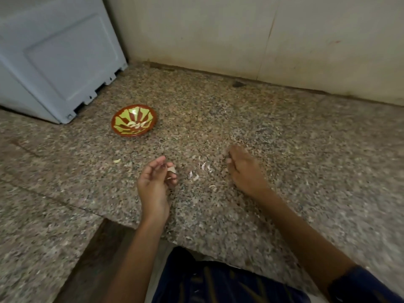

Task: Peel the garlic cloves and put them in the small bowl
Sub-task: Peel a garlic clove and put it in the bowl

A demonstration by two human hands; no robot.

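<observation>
One garlic clove (171, 170) sits pinched in left hand's (154, 183) fingertip grip.

Left hand (155, 181) palm-up, fingers curled pinching, right hand (244, 169) knuckles-up, fingers curled, forearms extended

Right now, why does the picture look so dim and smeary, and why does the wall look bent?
Head view: the light is dim and yellowish, with no glare. The right hand and the counter near it look smeared by motion blur, while the bowl and the left hand look sharper. The wide lens curves the wall and the counter's edges.
</observation>
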